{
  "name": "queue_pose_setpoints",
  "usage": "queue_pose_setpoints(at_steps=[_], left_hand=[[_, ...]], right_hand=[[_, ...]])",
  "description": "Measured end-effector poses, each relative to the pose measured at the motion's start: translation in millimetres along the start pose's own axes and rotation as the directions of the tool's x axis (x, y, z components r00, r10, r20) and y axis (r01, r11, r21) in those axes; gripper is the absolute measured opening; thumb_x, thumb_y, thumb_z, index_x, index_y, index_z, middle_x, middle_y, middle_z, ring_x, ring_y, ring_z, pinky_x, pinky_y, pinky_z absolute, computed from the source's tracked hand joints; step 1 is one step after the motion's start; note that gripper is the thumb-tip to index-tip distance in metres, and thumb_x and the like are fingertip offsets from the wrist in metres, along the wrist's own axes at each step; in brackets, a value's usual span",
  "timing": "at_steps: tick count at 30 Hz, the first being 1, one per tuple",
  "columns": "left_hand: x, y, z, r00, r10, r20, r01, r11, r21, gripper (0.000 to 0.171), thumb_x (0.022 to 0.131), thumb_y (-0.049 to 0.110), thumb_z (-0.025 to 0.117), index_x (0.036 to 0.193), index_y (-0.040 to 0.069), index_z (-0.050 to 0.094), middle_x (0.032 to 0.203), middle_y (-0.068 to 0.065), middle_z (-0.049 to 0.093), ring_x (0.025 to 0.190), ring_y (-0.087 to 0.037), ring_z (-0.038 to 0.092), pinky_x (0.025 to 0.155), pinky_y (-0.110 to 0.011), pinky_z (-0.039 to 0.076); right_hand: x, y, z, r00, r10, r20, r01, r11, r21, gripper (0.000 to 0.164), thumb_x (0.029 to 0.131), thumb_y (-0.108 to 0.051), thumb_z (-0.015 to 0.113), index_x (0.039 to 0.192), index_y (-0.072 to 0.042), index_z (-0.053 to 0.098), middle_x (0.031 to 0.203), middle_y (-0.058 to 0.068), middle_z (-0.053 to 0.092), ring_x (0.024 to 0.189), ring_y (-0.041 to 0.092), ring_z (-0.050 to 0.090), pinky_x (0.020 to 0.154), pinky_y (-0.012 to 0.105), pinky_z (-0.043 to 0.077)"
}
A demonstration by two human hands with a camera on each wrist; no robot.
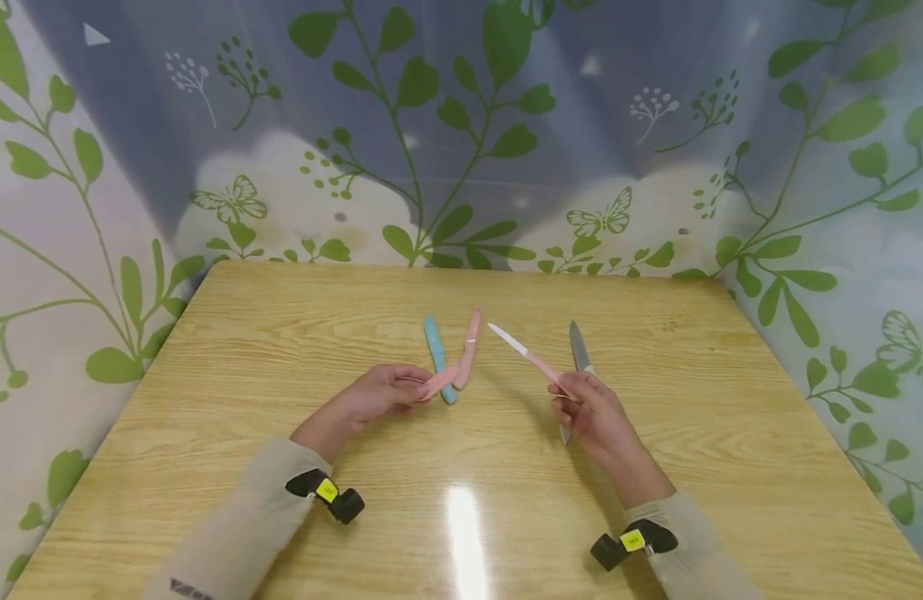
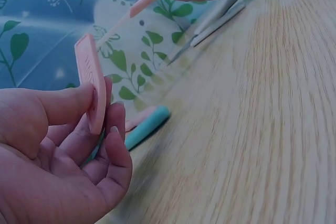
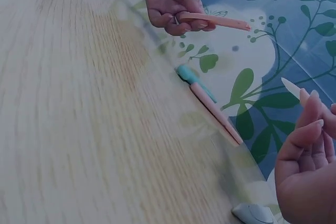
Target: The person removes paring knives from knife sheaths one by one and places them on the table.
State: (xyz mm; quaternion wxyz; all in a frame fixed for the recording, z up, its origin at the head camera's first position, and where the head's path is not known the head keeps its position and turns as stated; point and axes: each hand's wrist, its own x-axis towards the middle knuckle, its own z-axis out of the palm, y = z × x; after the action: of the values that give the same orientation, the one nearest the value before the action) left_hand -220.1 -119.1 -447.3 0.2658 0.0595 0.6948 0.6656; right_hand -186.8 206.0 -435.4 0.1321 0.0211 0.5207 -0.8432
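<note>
My left hand [image 1: 386, 392] pinches a flat pink knife sheath [image 1: 441, 381] between thumb and fingers; raised lettering shows on it in the left wrist view. My right hand [image 1: 598, 414] grips the pink handle of a small knife [image 1: 540, 365], whose bare white blade points up and leftward, toward the sheath but apart from it. Behind the left hand lie a teal knife [image 1: 436, 343] and another pink knife [image 1: 471, 343], their lower ends close together. A grey knife-shaped piece [image 1: 578, 346] lies partly hidden by the right hand; in the left wrist view a second slim grey piece [image 2: 220, 23] lies alongside.
The wooden table [image 1: 401, 517] runs back to a curtain [image 1: 461, 125] printed with leaves and butterflies, which also hangs at both sides. Each sleeve carries a small black wrist camera [image 1: 346, 505]. Light glares off the table near its front.
</note>
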Motion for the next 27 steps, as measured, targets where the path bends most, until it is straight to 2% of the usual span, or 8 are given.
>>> queue_pose_setpoints(at_steps=[3, 6, 9, 14, 17, 20, 24, 27], left_hand=[[-0.3, 0.8, 0.5, 1.0, 0.007, 0.003, -0.007, 1.0, 0.008, 0.033, 0.095, 0.006, 0.056, 0.125, -0.006, 0.051, 0.096, -0.003, 0.068, 0.084, -0.015, 0.059, 0.072, -0.027, 0.049], [-0.9, 1.9, 1.2, 1.0, 0.008, 0.022, -0.008, 1.0, -0.01, 0.031, 0.096, 0.005, 0.055, 0.124, -0.006, 0.049, 0.102, -0.01, 0.071, 0.085, -0.014, 0.06, 0.072, -0.027, 0.048], [-0.5, 2.1, 2.2, 0.999, 0.01, 0.045, -0.009, 0.999, -0.034, 0.029, 0.097, 0.006, 0.053, 0.123, -0.007, 0.048, 0.107, -0.013, 0.071, 0.087, -0.014, 0.062, 0.072, -0.027, 0.047], [-0.1, 3.6, 5.3, 0.999, -0.001, 0.052, 0.004, 0.999, -0.049, 0.028, 0.097, 0.011, 0.055, 0.118, -0.006, 0.05, 0.1, -0.006, 0.072, 0.085, -0.016, 0.06, 0.073, -0.027, 0.047], [1.0, 3.4, 7.7, 0.999, -0.009, 0.043, 0.011, 0.999, -0.05, 0.025, 0.096, 0.013, 0.057, 0.114, -0.004, 0.054, 0.092, -0.002, 0.071, 0.082, -0.016, 0.059, 0.073, -0.028, 0.048], [3.3, 4.1, 12.0, 0.999, 0.004, 0.045, -0.002, 0.999, -0.049, 0.02, 0.095, 0.013, 0.057, 0.109, -0.001, 0.055, 0.088, 0.0, 0.07, 0.079, -0.014, 0.058, 0.071, -0.027, 0.046], [8.1, 4.8, 20.3, 0.998, 0.024, 0.063, -0.02, 0.998, -0.054, 0.011, 0.094, 0.012, 0.058, 0.1, 0.003, 0.055, 0.099, -0.006, 0.072, 0.076, -0.013, 0.059, 0.067, -0.027, 0.043], [11.4, 5.4, 27.1, 0.997, 0.027, 0.073, -0.022, 0.998, -0.062, 0.008, 0.093, 0.009, 0.059, 0.097, 0.003, 0.055, 0.105, -0.012, 0.071, 0.078, -0.012, 0.06, 0.068, -0.027, 0.045]], right_hand=[[-0.3, -0.4, 0.5, 0.999, 0.005, 0.045, -0.007, 0.999, 0.05, 0.016, 0.102, -0.006, 0.042, 0.101, -0.01, 0.058, 0.082, 0.0, 0.07, 0.066, 0.009, 0.061, 0.052, 0.017, 0.047], [-0.5, -0.1, 0.8, 0.995, 0.008, 0.095, -0.017, 0.995, 0.095, 0.021, 0.103, -0.004, 0.038, 0.111, -0.009, 0.057, 0.086, 0.002, 0.069, 0.069, 0.011, 0.061, 0.055, 0.018, 0.048], [-0.2, 1.0, 0.9, 0.989, -0.006, 0.15, -0.011, 0.993, 0.117, 0.025, 0.103, -0.003, 0.036, 0.115, -0.008, 0.058, 0.089, 0.002, 0.068, 0.073, 0.012, 0.062, 0.058, 0.018, 0.049], [0.8, 3.5, 1.7, 0.972, -0.058, 0.229, 0.032, 0.993, 0.111, 0.028, 0.103, -0.001, 0.035, 0.118, -0.01, 0.057, 0.094, 0.002, 0.068, 0.081, 0.012, 0.064, 0.062, 0.018, 0.051], [0.8, 4.1, 3.4, 0.974, -0.063, 0.218, 0.048, 0.996, 0.074, 0.023, 0.102, 0.0, 0.037, 0.117, -0.009, 0.052, 0.094, 0.002, 0.069, 0.082, 0.013, 0.064, 0.06, 0.019, 0.05], [-0.1, 3.9, 5.1, 0.985, -0.052, 0.162, 0.052, 0.999, 0.005, 0.019, 0.099, 0.002, 0.043, 0.115, -0.007, 0.046, 0.093, 0.001, 0.071, 0.08, 0.013, 0.066, 0.059, 0.018, 0.05], [0.2, 5.8, 7.2, 0.994, -0.044, 0.095, 0.054, 0.993, -0.108, 0.021, 0.096, 0.005, 0.048, 0.114, -0.005, 0.043, 0.089, 0.0, 0.074, 0.079, 0.012, 0.069, 0.059, 0.016, 0.05], [0.5, 7.5, 8.5, 0.997, -0.034, 0.066, 0.045, 0.986, -0.164, 0.021, 0.096, 0.004, 0.05, 0.113, -0.006, 0.043, 0.088, -0.002, 0.074, 0.079, 0.012, 0.069, 0.06, 0.016, 0.051]])
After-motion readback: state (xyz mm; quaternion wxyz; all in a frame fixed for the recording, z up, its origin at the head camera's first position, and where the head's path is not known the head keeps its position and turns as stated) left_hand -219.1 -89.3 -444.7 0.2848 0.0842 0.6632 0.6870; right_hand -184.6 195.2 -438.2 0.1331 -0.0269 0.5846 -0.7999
